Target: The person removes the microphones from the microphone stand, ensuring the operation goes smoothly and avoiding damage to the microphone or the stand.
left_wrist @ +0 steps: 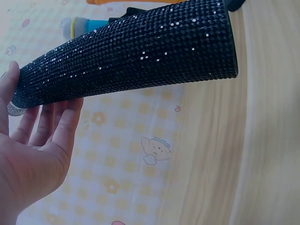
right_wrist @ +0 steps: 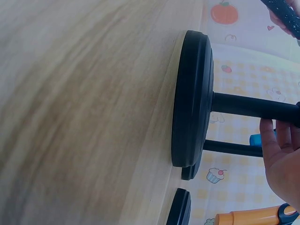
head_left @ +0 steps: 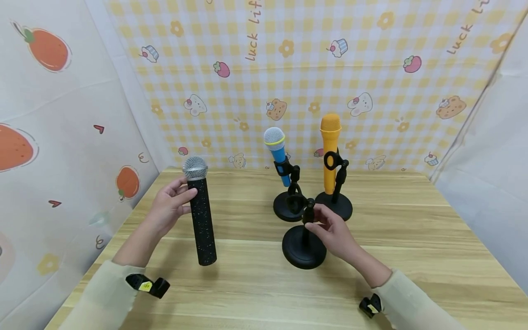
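Note:
My left hand grips a black, glittering microphone just below its silver mesh head, thumb in front and fingers behind. The microphone is nearly upright, slightly tilted, and its studded handle fills much of the left wrist view. Over on the right, my right hand pinches the post of a black microphone stand below its empty clip. From the right wrist view, I cannot tell whether the stand's round base touches the table.
Behind that stand, a blue microphone leans in the clip of a second stand. An orange microphone is upright at a third stand. Patterned cloth hangs behind the wooden table.

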`<control>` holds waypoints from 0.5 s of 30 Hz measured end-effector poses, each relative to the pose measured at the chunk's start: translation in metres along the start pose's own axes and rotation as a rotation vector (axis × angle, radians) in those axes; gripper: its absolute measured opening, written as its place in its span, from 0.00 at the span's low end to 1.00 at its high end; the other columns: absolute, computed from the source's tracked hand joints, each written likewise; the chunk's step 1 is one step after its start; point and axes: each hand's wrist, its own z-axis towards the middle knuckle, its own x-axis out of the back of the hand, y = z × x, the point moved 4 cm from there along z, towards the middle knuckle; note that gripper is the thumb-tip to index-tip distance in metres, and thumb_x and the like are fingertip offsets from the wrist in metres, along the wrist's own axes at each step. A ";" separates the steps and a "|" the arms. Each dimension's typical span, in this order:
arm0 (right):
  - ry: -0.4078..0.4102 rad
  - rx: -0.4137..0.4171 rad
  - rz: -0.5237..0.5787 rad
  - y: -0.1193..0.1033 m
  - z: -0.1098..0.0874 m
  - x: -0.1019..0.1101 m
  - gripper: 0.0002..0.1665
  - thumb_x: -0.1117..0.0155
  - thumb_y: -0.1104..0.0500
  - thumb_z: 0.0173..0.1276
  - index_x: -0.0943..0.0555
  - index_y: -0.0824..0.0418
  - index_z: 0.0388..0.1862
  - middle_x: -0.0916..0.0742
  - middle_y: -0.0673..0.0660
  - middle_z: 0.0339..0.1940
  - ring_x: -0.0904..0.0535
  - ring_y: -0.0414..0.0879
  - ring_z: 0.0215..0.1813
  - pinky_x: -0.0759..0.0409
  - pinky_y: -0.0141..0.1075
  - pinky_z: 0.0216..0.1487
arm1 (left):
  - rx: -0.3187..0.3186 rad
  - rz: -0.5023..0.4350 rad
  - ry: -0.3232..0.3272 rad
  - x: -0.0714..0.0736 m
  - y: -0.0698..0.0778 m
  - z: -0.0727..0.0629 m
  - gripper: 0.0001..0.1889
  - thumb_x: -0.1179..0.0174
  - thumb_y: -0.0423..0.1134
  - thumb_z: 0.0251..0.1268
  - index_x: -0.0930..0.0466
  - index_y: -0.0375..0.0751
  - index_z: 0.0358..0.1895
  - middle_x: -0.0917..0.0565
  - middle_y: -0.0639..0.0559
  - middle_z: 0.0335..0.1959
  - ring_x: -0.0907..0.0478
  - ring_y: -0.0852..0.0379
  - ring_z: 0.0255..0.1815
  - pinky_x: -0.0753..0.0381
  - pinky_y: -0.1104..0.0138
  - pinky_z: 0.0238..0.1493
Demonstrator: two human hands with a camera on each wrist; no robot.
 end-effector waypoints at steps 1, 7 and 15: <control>0.000 0.000 -0.001 0.000 0.000 0.000 0.17 0.37 0.68 0.67 0.25 0.66 0.54 0.17 0.60 0.45 0.21 0.47 0.47 0.20 0.33 0.48 | 0.009 0.002 0.009 0.002 -0.001 0.000 0.12 0.42 0.29 0.69 0.21 0.51 0.48 0.16 0.53 0.40 0.17 0.59 0.38 0.17 0.65 0.38; 0.003 -0.003 -0.006 0.000 0.000 0.000 0.17 0.37 0.68 0.67 0.25 0.66 0.54 0.17 0.59 0.45 0.21 0.47 0.47 0.20 0.33 0.48 | 0.049 0.017 0.035 0.012 -0.005 -0.004 0.12 0.42 0.30 0.69 0.22 0.53 0.48 0.16 0.54 0.39 0.17 0.59 0.38 0.17 0.64 0.38; 0.003 -0.002 -0.008 0.001 0.000 0.000 0.16 0.37 0.68 0.68 0.24 0.66 0.54 0.17 0.59 0.45 0.21 0.48 0.47 0.20 0.33 0.48 | 0.096 0.068 0.080 0.028 -0.012 -0.009 0.09 0.41 0.35 0.70 0.23 0.54 0.48 0.18 0.56 0.39 0.18 0.61 0.39 0.17 0.64 0.39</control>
